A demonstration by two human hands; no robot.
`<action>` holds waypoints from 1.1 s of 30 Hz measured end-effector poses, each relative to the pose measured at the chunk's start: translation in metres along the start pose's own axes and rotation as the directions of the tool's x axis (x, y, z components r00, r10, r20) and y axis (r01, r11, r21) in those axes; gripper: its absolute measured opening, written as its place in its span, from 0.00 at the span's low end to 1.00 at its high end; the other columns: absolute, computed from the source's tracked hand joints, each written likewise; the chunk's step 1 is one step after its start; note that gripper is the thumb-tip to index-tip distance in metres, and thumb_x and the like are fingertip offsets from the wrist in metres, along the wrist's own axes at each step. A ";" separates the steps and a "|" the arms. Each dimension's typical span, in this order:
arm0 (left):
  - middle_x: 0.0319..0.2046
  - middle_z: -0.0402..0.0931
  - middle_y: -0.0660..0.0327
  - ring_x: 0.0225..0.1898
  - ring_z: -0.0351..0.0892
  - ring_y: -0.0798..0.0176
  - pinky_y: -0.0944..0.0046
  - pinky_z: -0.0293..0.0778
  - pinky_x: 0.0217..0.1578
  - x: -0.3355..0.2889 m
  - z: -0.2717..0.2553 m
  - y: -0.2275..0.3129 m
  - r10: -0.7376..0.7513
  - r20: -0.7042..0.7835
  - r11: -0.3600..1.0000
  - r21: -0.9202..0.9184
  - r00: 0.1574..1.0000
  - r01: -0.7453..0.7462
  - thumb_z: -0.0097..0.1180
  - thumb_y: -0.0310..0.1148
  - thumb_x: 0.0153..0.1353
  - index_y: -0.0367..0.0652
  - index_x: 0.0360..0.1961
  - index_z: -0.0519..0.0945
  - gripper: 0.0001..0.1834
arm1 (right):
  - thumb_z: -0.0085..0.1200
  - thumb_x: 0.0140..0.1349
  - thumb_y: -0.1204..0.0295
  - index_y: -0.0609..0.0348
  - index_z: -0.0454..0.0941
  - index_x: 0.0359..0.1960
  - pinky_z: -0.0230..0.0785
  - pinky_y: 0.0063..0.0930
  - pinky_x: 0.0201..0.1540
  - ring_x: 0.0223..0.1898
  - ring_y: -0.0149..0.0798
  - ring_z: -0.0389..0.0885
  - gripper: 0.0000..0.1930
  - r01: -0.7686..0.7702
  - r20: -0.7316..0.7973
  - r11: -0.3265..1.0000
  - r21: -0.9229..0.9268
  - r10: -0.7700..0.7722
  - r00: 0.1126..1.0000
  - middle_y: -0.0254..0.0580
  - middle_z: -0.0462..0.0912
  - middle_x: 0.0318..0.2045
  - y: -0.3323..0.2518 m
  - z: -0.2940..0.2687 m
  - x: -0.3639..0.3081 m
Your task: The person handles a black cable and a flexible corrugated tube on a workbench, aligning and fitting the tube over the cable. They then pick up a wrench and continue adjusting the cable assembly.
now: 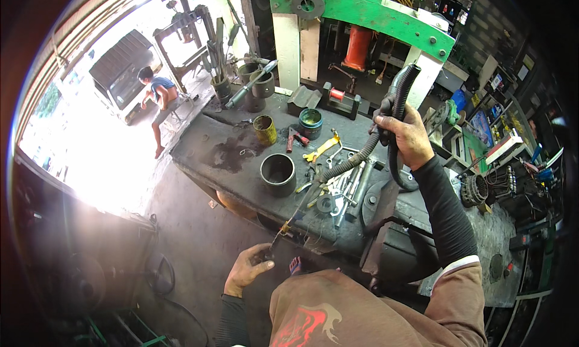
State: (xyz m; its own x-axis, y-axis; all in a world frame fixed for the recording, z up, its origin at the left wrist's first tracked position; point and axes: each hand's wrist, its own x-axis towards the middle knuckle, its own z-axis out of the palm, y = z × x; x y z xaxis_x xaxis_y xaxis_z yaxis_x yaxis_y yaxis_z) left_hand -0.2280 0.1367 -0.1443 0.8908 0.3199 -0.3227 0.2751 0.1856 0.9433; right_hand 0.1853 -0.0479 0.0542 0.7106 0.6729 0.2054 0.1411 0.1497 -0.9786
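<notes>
My right hand (410, 136) is raised above the workbench, its fingers wrapped round a looped black corrugated hose (357, 159). From the hose's lower end, thin wires (295, 217) run down past the bench edge to a small yellowish fitting (284, 228). Low in front of the bench, my left hand (248, 267) pinches the dark end of the wires between thumb and fingers. Beneath the hose lie several wrenches (342, 187) and other metal tools. A dark open cylinder (278, 173) stands to their left.
On the workbench (202, 151) are a rusty yellow can (264, 130), a teal-rimmed tin (310, 124) and red-handled pliers (295, 139). A green press frame (368, 15) rises behind. A vise-like dark metal piece (383, 226) juts toward me. Outside at left, a person (161, 100) sits near a vehicle (123, 75).
</notes>
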 end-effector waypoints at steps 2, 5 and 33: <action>0.49 0.80 0.60 0.49 0.78 0.67 0.64 0.76 0.53 0.010 -0.002 0.008 0.009 0.031 0.999 -0.051 0.999 -0.007 0.69 0.30 0.60 0.32 0.62 0.77 0.29 | 0.59 0.64 0.80 0.59 0.75 0.47 0.76 0.24 0.35 0.35 0.34 0.86 0.11 -0.007 -0.033 0.999 -0.039 0.005 0.999 0.38 0.82 0.36 0.000 0.005 0.004; 0.41 0.82 0.63 0.41 0.78 0.71 0.66 0.75 0.44 0.024 -0.005 0.022 0.065 0.070 0.998 0.017 0.995 -0.067 0.63 0.41 0.68 0.31 0.56 0.80 0.24 | 0.59 0.65 0.81 0.59 0.75 0.47 0.78 0.25 0.37 0.34 0.33 0.85 0.11 -0.027 -0.069 0.999 -0.023 0.025 0.997 0.37 0.81 0.35 0.001 0.013 0.009; 0.27 0.76 0.69 0.23 0.71 0.77 0.76 0.68 0.23 0.124 -0.005 0.110 0.172 0.099 0.957 -0.251 0.980 -0.143 0.55 0.45 0.76 0.37 0.48 0.81 0.19 | 0.59 0.65 0.81 0.61 0.75 0.50 0.81 0.27 0.35 0.37 0.38 0.87 0.13 -0.072 -0.023 0.996 0.049 0.073 0.997 0.40 0.83 0.38 0.054 0.071 0.059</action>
State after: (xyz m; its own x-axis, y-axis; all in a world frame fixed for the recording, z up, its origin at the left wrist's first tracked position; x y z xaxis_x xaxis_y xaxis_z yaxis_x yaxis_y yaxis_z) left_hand -0.0884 0.2013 -0.0807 0.9561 0.2539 -0.1465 0.0455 0.3651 0.9299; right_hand 0.1857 0.0509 0.0142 0.7349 0.6650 0.1330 0.0558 0.1361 -0.9891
